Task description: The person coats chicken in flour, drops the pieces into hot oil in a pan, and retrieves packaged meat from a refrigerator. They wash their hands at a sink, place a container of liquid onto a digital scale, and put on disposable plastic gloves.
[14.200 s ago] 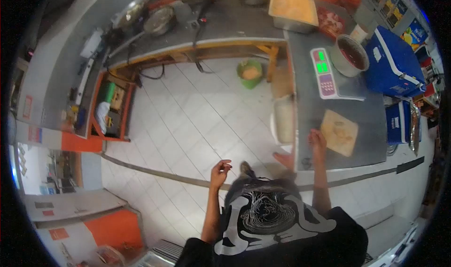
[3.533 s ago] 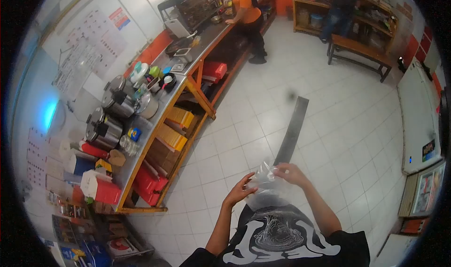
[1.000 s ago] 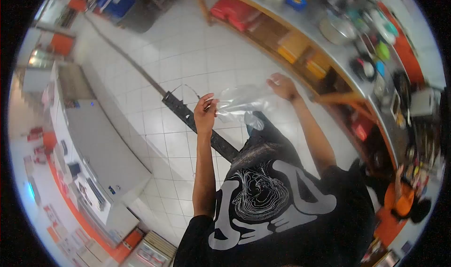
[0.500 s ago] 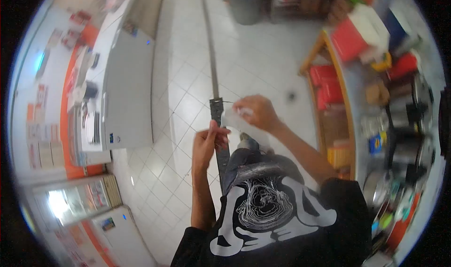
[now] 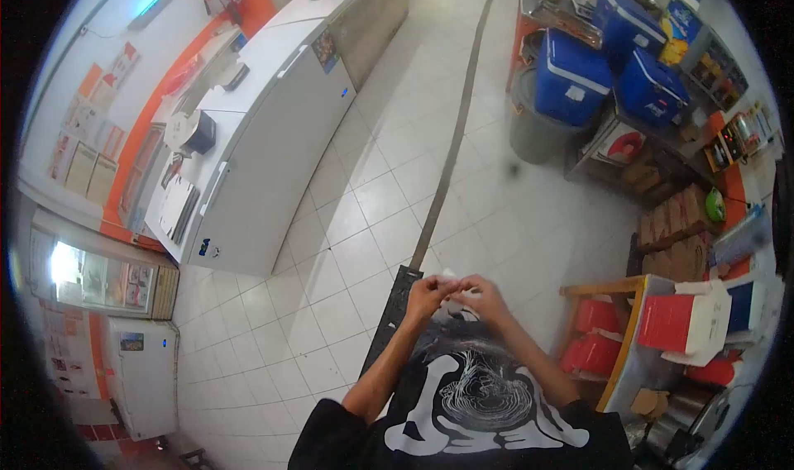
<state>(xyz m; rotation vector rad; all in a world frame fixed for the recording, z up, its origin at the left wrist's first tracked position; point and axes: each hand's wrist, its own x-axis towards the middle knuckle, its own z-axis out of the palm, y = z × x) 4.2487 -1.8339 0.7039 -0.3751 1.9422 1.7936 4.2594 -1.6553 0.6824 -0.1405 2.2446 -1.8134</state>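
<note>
- The bag [image 5: 447,275] is thin, whitish see-through film, crumpled small; it sits at the fingertips, just right of the near part of the strip [image 5: 464,131] as seen from above.
- Left hand [image 5: 425,298]: fingers curled, tips pinching the bag.
- Right hand [image 5: 486,301]: thumb and fingers drawn together on the bag too.
- The strip is long, narrow and dull grey, wider and black at its near part, set among glossy tiles [image 5: 351,222].
- Left of the strip: a smooth, boxy white freezer [image 5: 273,164]; right of it, hard-sided blue coolers [image 5: 573,77].
- 1.0 s ago the bag was stretched between hands well apart; now it is bunched and they have met.
- A small tip points up, away from the shirt [image 5: 488,396]; fingers hide the rest, so I cannot tell its long axis.
</note>
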